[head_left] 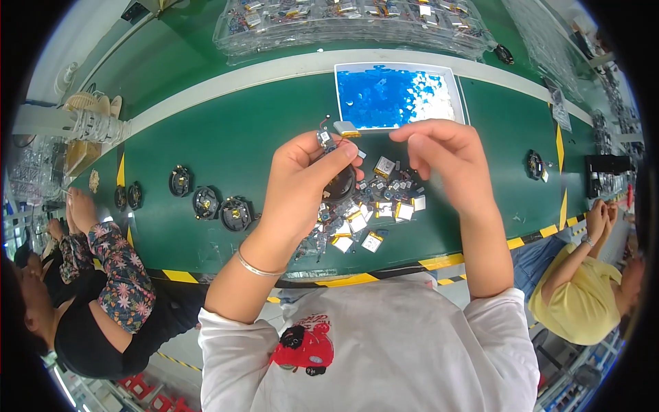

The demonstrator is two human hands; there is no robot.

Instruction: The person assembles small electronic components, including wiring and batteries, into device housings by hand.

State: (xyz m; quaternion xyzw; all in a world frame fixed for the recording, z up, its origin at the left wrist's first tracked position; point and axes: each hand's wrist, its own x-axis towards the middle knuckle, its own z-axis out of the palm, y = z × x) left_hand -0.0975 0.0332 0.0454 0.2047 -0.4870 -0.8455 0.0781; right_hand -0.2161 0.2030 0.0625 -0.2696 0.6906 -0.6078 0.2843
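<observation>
Head view: left hand [307, 165] grips a round black housing [340, 185] and wired circuit board [325, 139]; right hand [449, 152] hovers loosely curled, empty.

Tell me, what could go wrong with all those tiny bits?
The left hand holds a black round part by a jumbled pile; if it slips, it might get mixed in. The silver battery pokes out, so it could get knocked. The right hand, close by, might bump the tray.
</observation>
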